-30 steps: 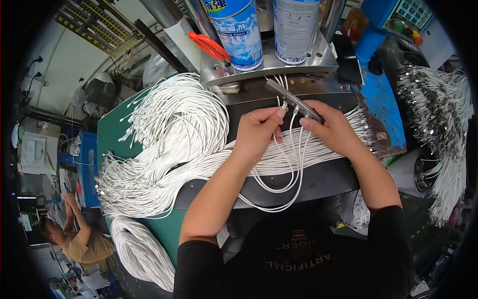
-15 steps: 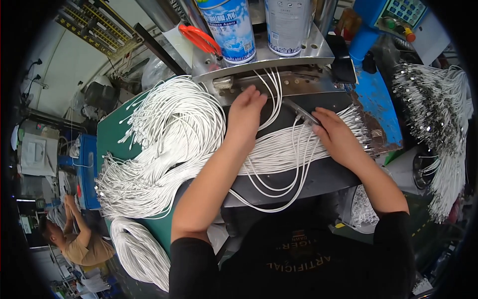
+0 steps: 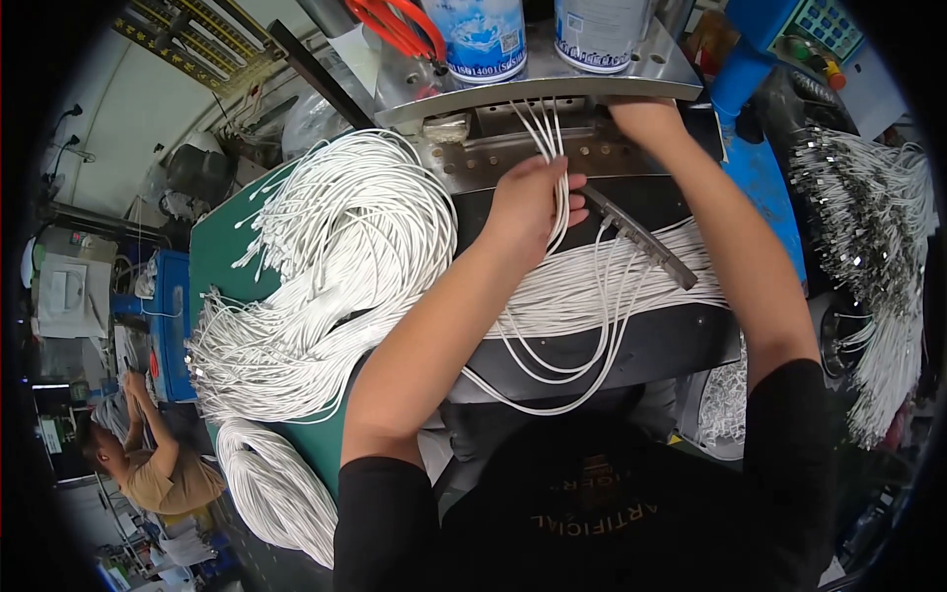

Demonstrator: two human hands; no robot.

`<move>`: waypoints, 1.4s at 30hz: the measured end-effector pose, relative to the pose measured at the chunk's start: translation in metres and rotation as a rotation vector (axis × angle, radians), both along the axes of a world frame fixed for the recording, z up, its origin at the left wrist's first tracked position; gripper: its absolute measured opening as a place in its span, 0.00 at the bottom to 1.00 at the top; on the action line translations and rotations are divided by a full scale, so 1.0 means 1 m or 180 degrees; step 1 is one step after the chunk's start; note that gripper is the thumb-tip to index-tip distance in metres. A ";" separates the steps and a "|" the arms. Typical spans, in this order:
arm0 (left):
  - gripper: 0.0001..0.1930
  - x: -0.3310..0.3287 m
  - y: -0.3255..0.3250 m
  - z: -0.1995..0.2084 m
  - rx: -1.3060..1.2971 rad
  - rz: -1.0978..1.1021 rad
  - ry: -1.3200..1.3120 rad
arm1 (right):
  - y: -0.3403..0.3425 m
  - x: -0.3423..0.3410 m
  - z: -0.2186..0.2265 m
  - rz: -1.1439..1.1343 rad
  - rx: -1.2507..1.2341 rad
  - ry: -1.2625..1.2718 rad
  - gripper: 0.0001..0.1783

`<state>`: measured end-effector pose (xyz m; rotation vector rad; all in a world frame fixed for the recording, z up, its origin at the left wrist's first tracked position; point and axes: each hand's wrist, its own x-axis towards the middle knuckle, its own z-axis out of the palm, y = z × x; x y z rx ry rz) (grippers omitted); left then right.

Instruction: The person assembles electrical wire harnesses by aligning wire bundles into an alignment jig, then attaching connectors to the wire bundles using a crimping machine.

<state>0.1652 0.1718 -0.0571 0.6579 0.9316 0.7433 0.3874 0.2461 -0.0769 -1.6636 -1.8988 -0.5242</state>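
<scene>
My left hand (image 3: 531, 205) is closed around a few white cables (image 3: 545, 128), whose upper ends run in under the steel shelf of a machine (image 3: 552, 91). Up at that shelf's right side, my right hand (image 3: 643, 118) reaches beneath the edge, and its fingers are hidden there. A dark metal bar (image 3: 643, 240) with slots lies slanted across the flat cable bundle (image 3: 592, 286). Several white cables are seated in the bar and loop down (image 3: 582, 373) over the table's front edge.
A large coiled pile of white cables (image 3: 365, 217) covers the green mat (image 3: 212, 237) at left. Two spray cans (image 3: 481, 44) and red-handled pliers (image 3: 400, 28) stand on the shelf. More cables with metal ends (image 3: 858, 227) hang at right. Another person (image 3: 148, 459) works at far left.
My right hand has left the metal bar and gone up under the steel shelf. My left hand, beside the upper cables before, now grips them. The view has shifted slightly.
</scene>
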 end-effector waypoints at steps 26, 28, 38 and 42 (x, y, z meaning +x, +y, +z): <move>0.13 -0.107 -0.062 0.042 0.1847 0.0718 0.1364 | -0.066 -0.045 0.013 0.1507 -0.0359 0.0459 0.22; 0.13 -0.105 -0.057 0.042 0.1557 0.0527 0.2596 | -0.054 -0.040 0.021 0.1258 -0.1096 0.1218 0.20; 0.10 -0.069 -0.055 0.012 0.5276 -0.0670 0.4056 | -0.196 0.023 0.047 -0.0330 -0.0223 0.0082 0.12; 0.10 -0.016 -0.057 0.012 0.5168 -0.1553 0.1909 | -0.230 -0.015 0.032 0.0218 -0.1398 0.0722 0.13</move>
